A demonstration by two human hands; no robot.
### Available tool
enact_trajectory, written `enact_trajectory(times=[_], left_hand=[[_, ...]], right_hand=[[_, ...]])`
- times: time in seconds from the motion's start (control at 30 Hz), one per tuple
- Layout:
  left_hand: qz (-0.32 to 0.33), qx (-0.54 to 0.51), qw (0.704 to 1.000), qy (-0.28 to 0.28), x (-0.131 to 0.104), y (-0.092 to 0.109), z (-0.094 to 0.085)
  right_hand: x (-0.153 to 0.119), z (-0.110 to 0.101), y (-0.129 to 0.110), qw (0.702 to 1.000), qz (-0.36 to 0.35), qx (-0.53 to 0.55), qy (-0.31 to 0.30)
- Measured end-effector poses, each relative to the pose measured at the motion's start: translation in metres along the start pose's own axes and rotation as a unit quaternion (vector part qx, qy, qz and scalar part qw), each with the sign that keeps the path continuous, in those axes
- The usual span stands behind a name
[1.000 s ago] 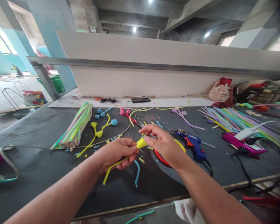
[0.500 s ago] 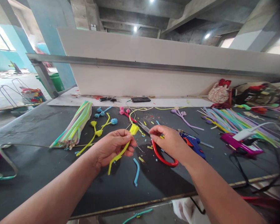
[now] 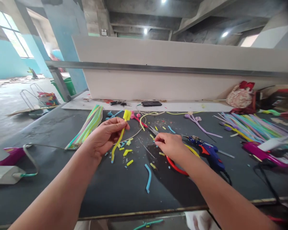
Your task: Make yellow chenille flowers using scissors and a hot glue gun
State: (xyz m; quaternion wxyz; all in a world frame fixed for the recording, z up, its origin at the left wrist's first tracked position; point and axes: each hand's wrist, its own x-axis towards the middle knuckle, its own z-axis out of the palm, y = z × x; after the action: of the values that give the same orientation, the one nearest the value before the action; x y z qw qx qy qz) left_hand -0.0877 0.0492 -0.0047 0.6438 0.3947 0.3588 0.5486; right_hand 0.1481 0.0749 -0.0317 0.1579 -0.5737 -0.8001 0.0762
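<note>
My left hand [image 3: 110, 134] pinches a yellow pipe-cleaner flower [image 3: 118, 135], its tufted head up and its stem hanging below the fingers. My right hand [image 3: 169, 145] is closed over the middle of red-handled scissors [image 3: 180, 167], which lie on the table with blades pointing away to the left. A curved yellow piece [image 3: 192, 150] shows beside that wrist; how it joins the scissors or the hand is hidden. Yellow offcuts [image 3: 127, 152] and a bent blue pipe-cleaner piece [image 3: 148, 179] lie between the hands.
Bundled pipe cleaners lie at left [image 3: 87, 127] and right [image 3: 252, 126]. Right of my hand are a blue glue gun [image 3: 211, 156] and a purple one [image 3: 266, 153]. A purple flower stem [image 3: 199, 126] and a phone [image 3: 151, 103] lie farther back. White plugs [image 3: 7, 174] sit at left.
My left hand has moved left and away from the scissors with the yellow flower, uncovering offcuts. My right hand now covers more of the scissors' handles. The view has shifted slightly left.
</note>
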Motion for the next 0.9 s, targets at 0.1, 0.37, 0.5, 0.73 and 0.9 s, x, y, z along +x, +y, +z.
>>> enact_trajectory(times=[0.1,0.37,0.5,0.73,0.9], left_hand=[[0.035,-0.002,0.999,0.013,0.001,0.011,-0.009],[0.004,0.009,1.000,-0.029,0.001,0.006,-0.007],[-0.015,0.033,0.998,-0.058,0.002,-0.003,-0.002],[-0.033,0.076,0.992,-0.090,0.000,-0.014,0.008],[-0.035,0.123,0.986,-0.106,-0.005,-0.022,0.017]], right_hand=[[0.001,0.004,-0.031,0.996,-0.065,0.040,-0.041],[0.010,0.036,-0.079,0.982,-0.161,0.048,-0.084],[0.009,0.042,-0.077,0.979,-0.176,0.041,-0.091],[0.004,0.040,-0.063,0.979,-0.159,0.107,-0.077],[-0.009,0.018,-0.040,0.976,-0.089,0.191,-0.055]])
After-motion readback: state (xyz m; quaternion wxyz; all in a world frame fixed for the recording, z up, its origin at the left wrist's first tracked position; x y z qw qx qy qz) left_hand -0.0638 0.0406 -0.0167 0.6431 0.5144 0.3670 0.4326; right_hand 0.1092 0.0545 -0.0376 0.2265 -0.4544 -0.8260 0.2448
